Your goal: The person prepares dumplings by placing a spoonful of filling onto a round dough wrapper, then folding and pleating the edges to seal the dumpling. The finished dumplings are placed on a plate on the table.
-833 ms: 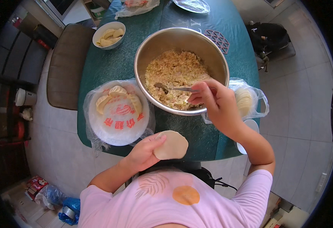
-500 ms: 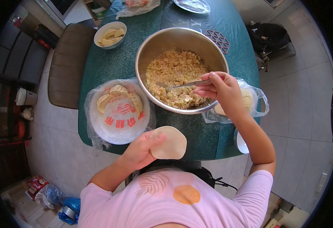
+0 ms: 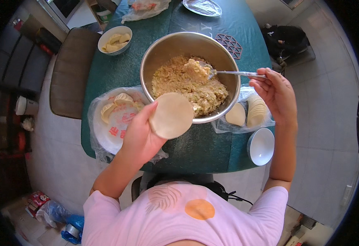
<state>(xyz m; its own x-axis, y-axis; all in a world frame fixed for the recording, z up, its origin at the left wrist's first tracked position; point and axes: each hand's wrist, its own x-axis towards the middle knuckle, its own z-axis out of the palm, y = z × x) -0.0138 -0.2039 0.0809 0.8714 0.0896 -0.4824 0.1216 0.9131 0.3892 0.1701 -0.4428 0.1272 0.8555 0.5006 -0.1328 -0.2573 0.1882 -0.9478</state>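
Lifted since the earlier frame: spoon [image 3: 228,73], now raised out of the filling with a heaped lump [image 3: 196,69] on its bowl, held over the middle of the steel mixing bowl [image 3: 155,57]. Raised too, and brought closer to the bowl's near rim: dumpling wrapper [image 3: 171,115], earlier held low at the counter edge.

Right hand [image 3: 276,96] fingers [image 3: 259,84] curled and pressed together around the end of the spoon handle, pinching it; handle level, pointing left across the bowl's right rim. Left hand [image 3: 140,137] palm up, fingers spread flat beneath the round pale wrapper, thumb [image 3: 148,110] along its left edge; wrapper lying open and unfilled, overlapping the bowl's near rim in this view.

Below the spoon, minced filling [image 3: 187,88] covering the bottom of the bowl. Just right of the bowl, a stack of fresh wrappers [image 3: 255,110] and one loose wrapper [image 3: 235,114] on a clear plastic bag. Near that, at the counter edge, a small white bowl [image 3: 260,146]. Left of the mixing bowl, a plastic-covered white plate [image 3: 114,127] with folded dumplings [image 3: 116,102] along its far side. Farther off, a white bowl of dumplings [image 3: 114,39], a dark trivet [image 3: 230,44], all on the green counter [image 3: 204,147]. Brown padded chair [image 3: 70,71] beside the counter's left edge.
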